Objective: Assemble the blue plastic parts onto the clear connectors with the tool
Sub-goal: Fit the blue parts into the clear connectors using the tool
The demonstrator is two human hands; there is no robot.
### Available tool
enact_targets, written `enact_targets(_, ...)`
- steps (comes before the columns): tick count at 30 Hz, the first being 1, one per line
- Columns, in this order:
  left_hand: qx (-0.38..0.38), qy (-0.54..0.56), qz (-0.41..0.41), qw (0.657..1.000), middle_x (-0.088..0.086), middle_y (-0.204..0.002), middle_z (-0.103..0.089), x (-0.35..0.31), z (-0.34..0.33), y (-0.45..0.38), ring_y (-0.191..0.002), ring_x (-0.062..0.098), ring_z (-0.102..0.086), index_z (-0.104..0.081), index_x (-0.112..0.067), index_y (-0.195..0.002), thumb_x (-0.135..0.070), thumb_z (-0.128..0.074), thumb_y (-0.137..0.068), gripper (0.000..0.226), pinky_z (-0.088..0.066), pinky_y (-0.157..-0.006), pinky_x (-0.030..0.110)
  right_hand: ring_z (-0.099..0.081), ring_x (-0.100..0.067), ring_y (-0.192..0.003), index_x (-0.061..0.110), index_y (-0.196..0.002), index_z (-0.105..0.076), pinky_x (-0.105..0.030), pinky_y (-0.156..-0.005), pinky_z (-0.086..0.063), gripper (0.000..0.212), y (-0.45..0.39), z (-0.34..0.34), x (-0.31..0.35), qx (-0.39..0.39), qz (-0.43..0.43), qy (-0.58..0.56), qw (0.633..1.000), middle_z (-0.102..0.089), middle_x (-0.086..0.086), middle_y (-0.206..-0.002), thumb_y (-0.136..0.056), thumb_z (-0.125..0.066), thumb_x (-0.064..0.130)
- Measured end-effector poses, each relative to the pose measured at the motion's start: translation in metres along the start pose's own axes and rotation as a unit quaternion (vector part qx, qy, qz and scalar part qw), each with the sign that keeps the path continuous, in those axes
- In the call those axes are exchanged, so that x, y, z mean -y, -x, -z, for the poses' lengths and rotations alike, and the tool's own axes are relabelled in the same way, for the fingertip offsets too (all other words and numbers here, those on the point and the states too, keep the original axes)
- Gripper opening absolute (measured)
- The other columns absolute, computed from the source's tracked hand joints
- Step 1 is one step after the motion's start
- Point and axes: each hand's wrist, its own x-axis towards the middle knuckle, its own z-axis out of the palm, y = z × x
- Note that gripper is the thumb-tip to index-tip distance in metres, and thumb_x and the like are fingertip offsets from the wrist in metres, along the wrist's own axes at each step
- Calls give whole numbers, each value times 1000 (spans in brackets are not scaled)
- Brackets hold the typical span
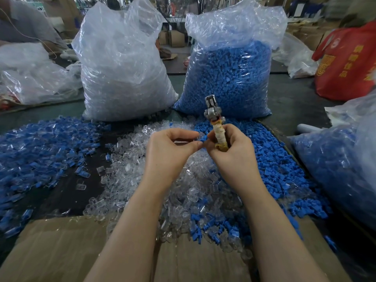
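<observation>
My right hand (230, 151) grips the taped handle of a metal tool (213, 113) that stands upright, its jaw end pointing away from me. My left hand (171, 149) pinches a clear connector (183, 141) between thumb and fingers, right beside the right hand's fingertips, where a small blue part (201, 138) shows. Beneath the hands a heap of loose clear connectors (162, 180) covers the table. Loose blue parts (274, 159) are piled to the right. A spread of joined blue-and-clear pieces (40, 147) lies at the left.
Two tall plastic sacks stand behind the heaps: clear connectors (126, 68) at the left, blue parts (230, 78) at the right. Another sack of pieces (341, 163) leans at the right edge. Cardboard (61, 247) lies at the front edge. A red bag (350, 64) and another person (24, 25) are farther back.
</observation>
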Motion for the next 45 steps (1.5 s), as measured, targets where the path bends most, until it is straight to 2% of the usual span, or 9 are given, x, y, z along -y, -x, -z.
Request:
enact_targets(6,5,24,5,1000,-11,-80,-76,2,1,0,-78,2,-71,-76,-25,-83,-11,-84,-75,17,-54,-73,19,-53,2,-60,21,-84,-59,-10,-54,-40,13,0,0,-1,1,3,-15,1000,-59,22,-67,-86,-70,14)
enact_targets(11,8,77,30,997,-2,-81,-76,5,1,-1,-79,12,-72,-77,-18,-86,-7,-82,-75,16,-58,-77,27,-51,0,-58,24,-84,-61,-13,-53,-42,11,0,0,-2,6,-6,-31,999,-60,16,-66,-88,-68,16)
enact_targets(16,17,170,49,984,6,-87,-77,6,4,-2,-88,22,-73,-77,-18,-86,-5,-80,-77,16,-59,-81,30,-67,-12,-74,26,-88,-63,-27,-67,-55,9,-1,4,-2,7,-16,-26,1000,-70,6,-79,-92,-64,18)
enact_targets(22,-4,238,46,970,8,-88,-77,6,6,-5,-87,21,-74,-72,-14,-91,-2,-78,-78,19,-57,-72,22,-65,-24,-79,26,-88,-66,-43,-74,-55,8,-1,13,-4,64,-40,-1,997,-69,-1,-79,-87,-66,17)
enact_targets(29,-18,255,29,966,5,-84,-76,4,7,-6,-83,16,-73,-70,-12,-92,-1,-76,-79,18,-58,-72,23,-58,-16,-72,23,-90,-61,-37,-69,-49,9,-1,19,-3,154,-36,51,986,-63,6,-78,-87,-66,17)
enact_targets(33,-13,265,17,964,0,-80,-76,3,8,-6,-77,10,-73,-68,-10,-93,2,-73,-80,18,-57,-69,20,-52,1,-63,17,-95,-59,-28,-63,-43,10,0,17,-3,182,-37,66,980,-60,22,-73,-88,-66,15)
enact_targets(35,-12,264,12,964,0,-79,-76,4,9,-6,-76,9,-72,-68,-10,-93,3,-72,-81,18,-56,-68,19,-54,-3,-66,15,-97,-58,-31,-64,-43,13,0,16,-2,187,-30,76,979,-61,17,-77,-88,-66,15)
enact_targets(39,-13,250,6,968,1,-80,-77,6,10,-7,-78,11,-73,-69,-10,-94,4,-71,-82,19,-57,-69,20,-58,-29,-81,12,-100,-54,-42,-70,-48,16,1,13,1,184,-16,121,975,-63,-7,-91,-88,-64,16)
enact_targets(45,-7,243,9,970,1,-80,-77,6,10,-8,-77,11,-73,-70,-12,-93,4,-70,-83,19,-56,-67,19,-57,-16,-77,19,-99,-52,-32,-65,-45,14,2,11,-2,179,-9,154,972,-62,2,-91,-89,-62,18)
